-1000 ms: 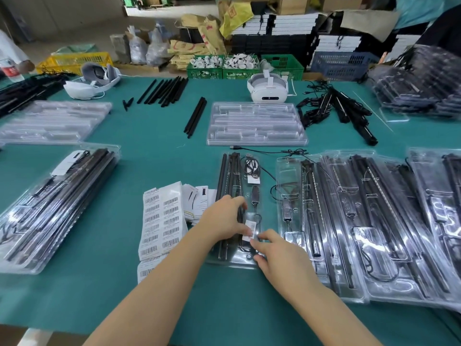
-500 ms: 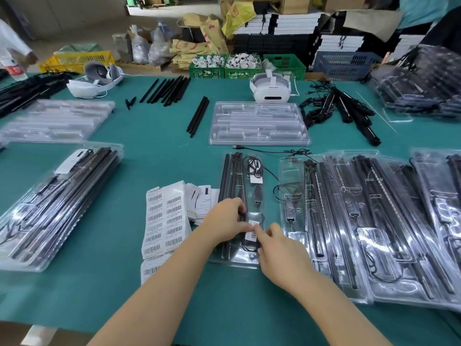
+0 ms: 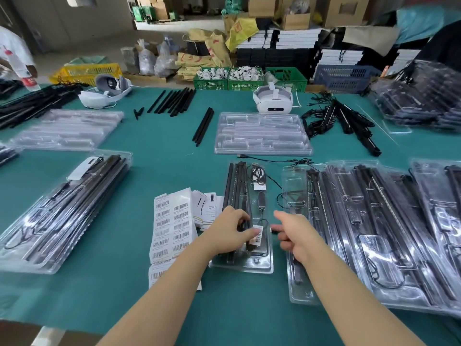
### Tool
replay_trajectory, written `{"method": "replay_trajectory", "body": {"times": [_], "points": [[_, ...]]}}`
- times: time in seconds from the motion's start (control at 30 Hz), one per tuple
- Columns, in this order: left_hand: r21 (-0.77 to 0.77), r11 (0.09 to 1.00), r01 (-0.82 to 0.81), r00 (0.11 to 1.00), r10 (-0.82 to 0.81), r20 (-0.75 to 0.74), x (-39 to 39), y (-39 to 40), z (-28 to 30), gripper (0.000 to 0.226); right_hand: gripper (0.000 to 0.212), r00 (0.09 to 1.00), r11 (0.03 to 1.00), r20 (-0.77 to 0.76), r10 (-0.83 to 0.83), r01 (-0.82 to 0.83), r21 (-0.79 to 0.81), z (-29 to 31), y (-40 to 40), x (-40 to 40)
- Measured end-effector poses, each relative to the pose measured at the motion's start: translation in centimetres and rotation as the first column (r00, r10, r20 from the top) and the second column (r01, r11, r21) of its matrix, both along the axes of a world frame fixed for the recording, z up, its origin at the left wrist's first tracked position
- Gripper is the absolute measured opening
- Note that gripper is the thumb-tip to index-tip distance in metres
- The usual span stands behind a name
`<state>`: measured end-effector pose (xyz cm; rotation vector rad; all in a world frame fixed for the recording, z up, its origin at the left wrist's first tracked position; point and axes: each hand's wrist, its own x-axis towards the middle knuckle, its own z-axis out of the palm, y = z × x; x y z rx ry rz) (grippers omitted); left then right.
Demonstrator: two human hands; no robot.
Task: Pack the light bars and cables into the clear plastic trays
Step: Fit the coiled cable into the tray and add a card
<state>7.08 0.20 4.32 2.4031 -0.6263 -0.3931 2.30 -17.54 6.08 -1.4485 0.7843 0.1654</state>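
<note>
Pressing our left hand (image 3: 230, 229) on the light bars (image 3: 237, 186) in the clear tray (image 3: 245, 265), fingers curled round them – our right hand (image 3: 293, 232) hovers just beside it, fingers loosely apart, above the green desk (image 3: 154, 171).

White headset (image 3: 273, 102) on green table (image 3: 159, 158), barcode label sheets (image 3: 171, 226), green crates (image 3: 249, 79), yellow crate (image 3: 92, 71)
</note>
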Motion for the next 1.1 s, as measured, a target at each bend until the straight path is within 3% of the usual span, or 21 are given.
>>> {"method": "replay_trajectory", "body": {"times": [0.07,0.13,0.2,0.3,0.37,0.47,0.57,0.63,0.73,0.8,0.9,1.0,1.1], "points": [[-0.022,0.999,-0.024,0.999,0.023,-0.036,-0.7,0.1,0.8,0.062,0.017,0.999,0.982,0.009,-0.053,0.051,0.180,0.2,-0.4,0.1],[-0.055,0.997,-0.048,0.995,0.042,-0.096,-1.5,0.2,2.0,0.077,0.020,1.000,0.972,0.024,-0.004,-0.002,0.234,0.7,-0.4,0.3],[-0.063,0.996,-0.069,0.990,0.061,-0.126,-2.6,0.1,3.3,0.088,0.022,0.996,0.987,0.023,0.088,-0.090,0.135,1.3,0.0,0.5],[0.071,0.997,-0.024,0.998,0.028,-0.064,-4.3,-0.1,5.2,0.099,0.025,0.991,0.993,0.052,0.121,-0.121,-0.001,2.7,1.0,0.9],[0.175,0.984,-0.024,1.000,0.024,0.007,-5.5,-0.4,6.3,0.089,0.020,0.990,0.993,0.093,0.103,-0.107,0.044,3.6,1.7,1.2],[0.267,0.956,-0.123,0.971,0.060,0.233,-6.7,-1.5,7.0,0.052,0.018,0.984,0.980,0.164,0.069,-0.098,0.172,4.6,2.8,1.3],[0.375,0.888,-0.266,0.901,0.091,0.425,-7.1,-2.4,7.5,0.067,0.020,0.965,0.979,0.261,0.039,-0.090,0.185,5.4,3.9,1.2],[0.371,0.871,-0.322,0.862,0.107,0.496,-6.7,-2.0,8.1,0.067,0.026,0.933,0.967,0.359,0.035,-0.122,0.222,5.8,4.4,1.0],[0.223,0.906,-0.359,0.846,0.215,0.488,-4.7,0.2,9.7,0.027,0.025,0.888,0.944,0.459,0.012,-0.161,0.288,5.4,4.6,0.9],[0.019,0.915,-0.403,0.851,0.367,0.375,-3.0,2.9,10.8,0.014,0.022,0.881,0.983,0.473,0.031,-0.112,0.145,4.5,4.4,1.0],[-0.347,0.799,-0.491,0.835,0.545,0.074,-0.9,7.9,11.9,0.026,0.013,0.885,0.943,0.415,0.210,-0.070,-0.327,1.9,4.2,0.6],[-0.546,0.617,-0.567,0.767,0.636,-0.078,0.4,14.2,11.5,0.019,0.016,0.876,0.739,0.265,0.403,-0.141,-0.659,-1.2,4.3,0.2],[-0.619,0.423,-0.662,0.691,0.665,-0.284,1.0,20.8,10.5,0.014,0.035,0.831,0.386,0.020,0.555,-0.236,-0.892,-4.1,4.8,0.0]]}}
